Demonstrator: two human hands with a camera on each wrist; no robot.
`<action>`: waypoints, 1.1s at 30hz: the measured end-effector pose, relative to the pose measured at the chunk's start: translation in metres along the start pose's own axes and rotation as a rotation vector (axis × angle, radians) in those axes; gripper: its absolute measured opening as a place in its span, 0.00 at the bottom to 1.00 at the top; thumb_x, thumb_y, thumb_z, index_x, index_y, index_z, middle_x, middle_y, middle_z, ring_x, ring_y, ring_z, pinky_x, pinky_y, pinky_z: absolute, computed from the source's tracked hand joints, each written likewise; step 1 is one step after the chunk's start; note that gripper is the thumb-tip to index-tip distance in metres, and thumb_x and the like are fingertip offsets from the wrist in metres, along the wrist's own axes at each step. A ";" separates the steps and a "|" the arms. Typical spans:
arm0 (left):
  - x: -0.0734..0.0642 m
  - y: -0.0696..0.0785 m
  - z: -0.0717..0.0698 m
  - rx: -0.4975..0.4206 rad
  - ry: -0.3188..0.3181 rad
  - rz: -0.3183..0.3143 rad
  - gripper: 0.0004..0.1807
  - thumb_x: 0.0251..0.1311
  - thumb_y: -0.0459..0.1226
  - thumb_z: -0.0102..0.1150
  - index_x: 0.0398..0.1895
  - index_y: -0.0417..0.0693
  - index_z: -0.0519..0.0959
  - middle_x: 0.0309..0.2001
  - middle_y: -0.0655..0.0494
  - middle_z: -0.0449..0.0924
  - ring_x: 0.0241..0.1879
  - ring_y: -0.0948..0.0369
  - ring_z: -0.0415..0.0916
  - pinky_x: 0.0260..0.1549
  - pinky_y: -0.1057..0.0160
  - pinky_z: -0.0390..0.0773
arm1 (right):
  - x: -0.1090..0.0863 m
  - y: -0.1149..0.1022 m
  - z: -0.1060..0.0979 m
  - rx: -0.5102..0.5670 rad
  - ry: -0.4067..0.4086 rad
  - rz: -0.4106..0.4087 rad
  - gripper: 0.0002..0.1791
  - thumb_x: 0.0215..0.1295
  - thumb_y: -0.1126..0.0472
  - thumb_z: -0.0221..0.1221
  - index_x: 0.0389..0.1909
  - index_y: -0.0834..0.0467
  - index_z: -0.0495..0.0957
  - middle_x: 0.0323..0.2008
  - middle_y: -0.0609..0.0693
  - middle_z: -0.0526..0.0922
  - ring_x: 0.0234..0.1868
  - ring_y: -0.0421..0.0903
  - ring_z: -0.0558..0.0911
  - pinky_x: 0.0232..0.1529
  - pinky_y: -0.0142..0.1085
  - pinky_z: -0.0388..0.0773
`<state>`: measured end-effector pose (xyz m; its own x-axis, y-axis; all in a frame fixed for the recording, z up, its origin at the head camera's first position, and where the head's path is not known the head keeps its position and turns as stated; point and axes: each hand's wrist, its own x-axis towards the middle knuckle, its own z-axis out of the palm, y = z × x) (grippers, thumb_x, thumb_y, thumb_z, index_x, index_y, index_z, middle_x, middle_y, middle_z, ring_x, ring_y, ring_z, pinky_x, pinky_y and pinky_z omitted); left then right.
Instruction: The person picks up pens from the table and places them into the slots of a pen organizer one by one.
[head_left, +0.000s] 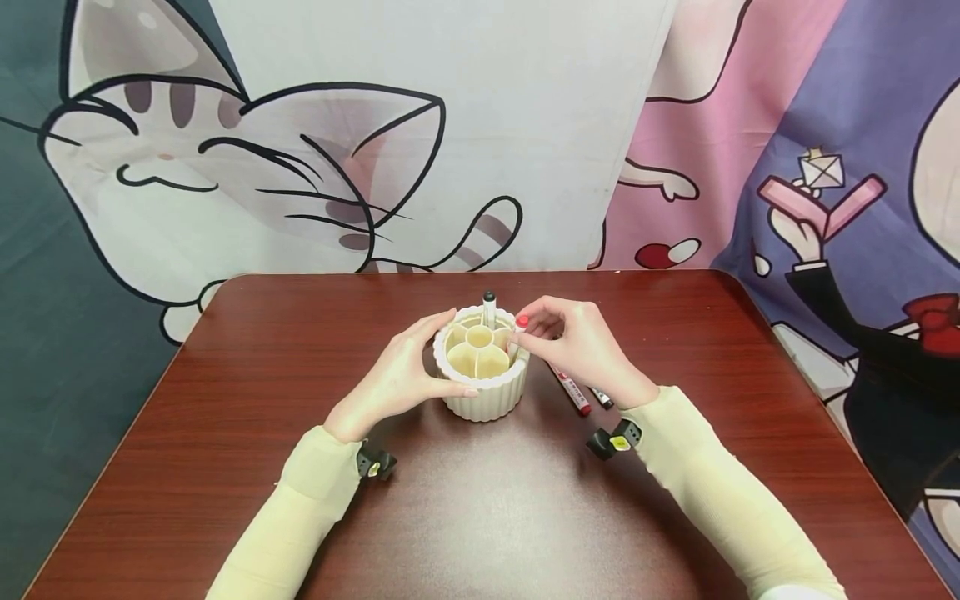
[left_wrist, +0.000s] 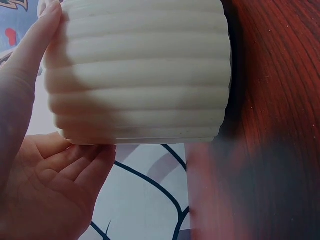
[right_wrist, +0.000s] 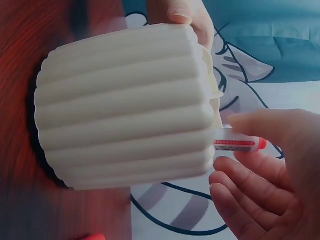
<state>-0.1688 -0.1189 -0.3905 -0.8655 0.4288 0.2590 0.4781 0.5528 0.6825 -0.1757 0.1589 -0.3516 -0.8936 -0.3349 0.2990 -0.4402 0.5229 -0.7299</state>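
A cream, ribbed pen holder [head_left: 483,402] stands upright on the table, with several round compartments inside. My left hand [head_left: 401,367] grips its left side, thumb at the front and fingers round the back. A white marker with a red cap [right_wrist: 237,140] sits in a right-hand compartment, its top end sticking out above the rim. With thumb and fingers, my right hand [head_left: 581,337] pinches that end. Another marker with a black cap [head_left: 489,307] stands in the back of the holder.
On the brown table [head_left: 480,517], a red marker [head_left: 572,392] lies below my right hand, with a black-ended marker [head_left: 602,398] beside it. Behind the far table edge hangs a cloth printed with a cartoon cat [head_left: 172,192].
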 end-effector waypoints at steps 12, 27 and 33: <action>-0.007 0.004 0.002 0.084 0.018 0.018 0.62 0.42 0.62 0.80 0.77 0.43 0.63 0.72 0.50 0.66 0.70 0.55 0.64 0.67 0.50 0.66 | -0.023 0.030 -0.023 -0.030 0.061 0.137 0.16 0.62 0.47 0.72 0.45 0.51 0.87 0.36 0.41 0.87 0.35 0.41 0.85 0.38 0.38 0.84; -0.030 0.016 -0.011 0.155 0.006 0.011 0.53 0.52 0.67 0.69 0.75 0.50 0.65 0.71 0.57 0.66 0.69 0.60 0.64 0.67 0.53 0.66 | -0.051 0.069 -0.034 -0.118 0.057 0.251 0.16 0.59 0.58 0.74 0.47 0.58 0.87 0.33 0.45 0.88 0.34 0.43 0.87 0.36 0.34 0.82; -0.035 0.022 -0.016 0.174 0.003 -0.051 0.50 0.52 0.68 0.68 0.69 0.46 0.70 0.71 0.51 0.66 0.69 0.55 0.65 0.67 0.51 0.67 | -0.058 0.080 -0.034 -0.117 0.035 0.290 0.16 0.58 0.60 0.75 0.46 0.59 0.87 0.32 0.46 0.88 0.33 0.44 0.87 0.35 0.33 0.82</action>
<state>-0.1308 -0.1333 -0.3735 -0.8897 0.3951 0.2288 0.4517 0.6894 0.5662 -0.1620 0.2465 -0.4062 -0.9849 -0.1322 0.1114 -0.1719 0.6802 -0.7126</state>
